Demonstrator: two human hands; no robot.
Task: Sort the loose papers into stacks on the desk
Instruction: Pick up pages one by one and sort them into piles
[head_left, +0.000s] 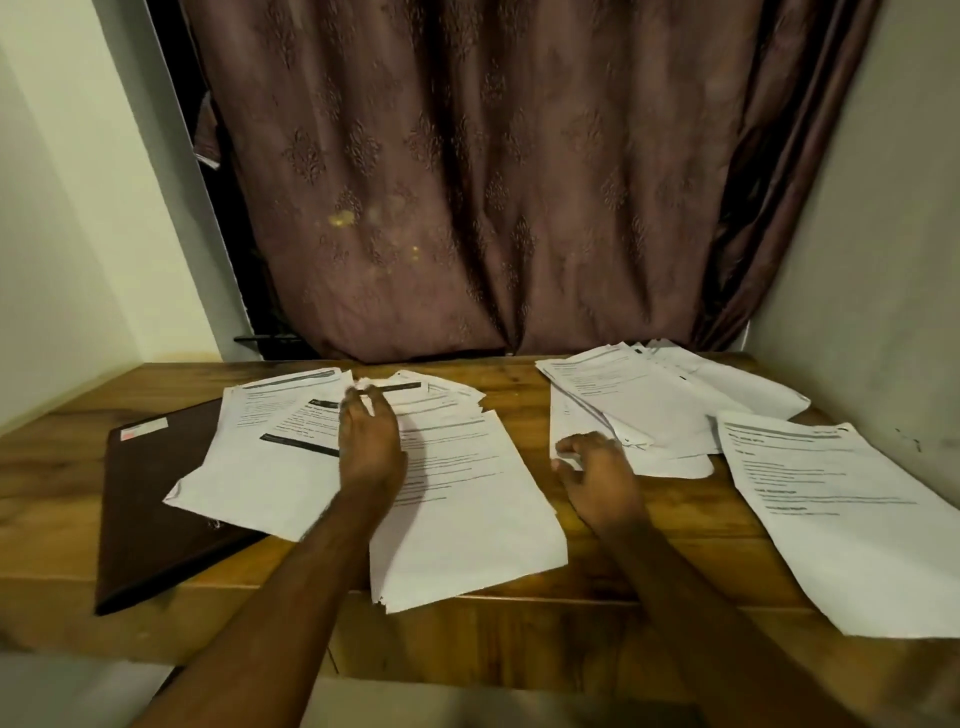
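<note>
Printed white papers lie in loose groups on a wooden desk (571, 613). A spread pile (260, 462) sits left of centre, and a larger sheet (467, 519) lies beside it, overhanging the front edge. My left hand (370, 441) hovers over these with fingers straight, fingertips near the far sheets (436, 389). A messy heap (639, 405) lies at the back right. My right hand (597, 473) touches its near corner with loosely spread fingers. One more sheet (857, 514) lies at the far right.
A dark brown folder (150, 519) lies at the left, partly under the spread pile. A brown patterned curtain (493, 182) hangs behind the desk. Pale walls close in on both sides. Bare wood shows between the centre sheet and the right heap.
</note>
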